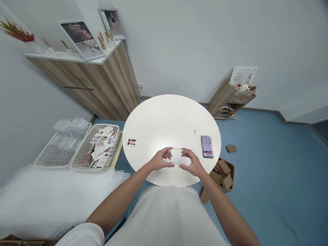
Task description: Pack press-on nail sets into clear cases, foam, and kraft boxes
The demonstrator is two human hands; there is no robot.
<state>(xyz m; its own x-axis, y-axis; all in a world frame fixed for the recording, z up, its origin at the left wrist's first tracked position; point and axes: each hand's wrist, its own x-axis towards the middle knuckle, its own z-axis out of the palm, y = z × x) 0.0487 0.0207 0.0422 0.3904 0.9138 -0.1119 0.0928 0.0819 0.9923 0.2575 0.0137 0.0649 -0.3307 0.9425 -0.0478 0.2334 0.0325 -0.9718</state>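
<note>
Between both hands (176, 160), clear unlabelled case (177, 155).

Both hands meet over the bench (169, 116) at its six o'clock edge, the left hand (162, 160) and right hand (191, 163) gripping a clear case (177, 155) between them. A nail card (131, 142) lies at nine o'clock, a phone (207, 146) at three. Off the bench at nine sit two baskets (77, 150); at four, on the floor, a carton of boxes (222, 172).
</note>
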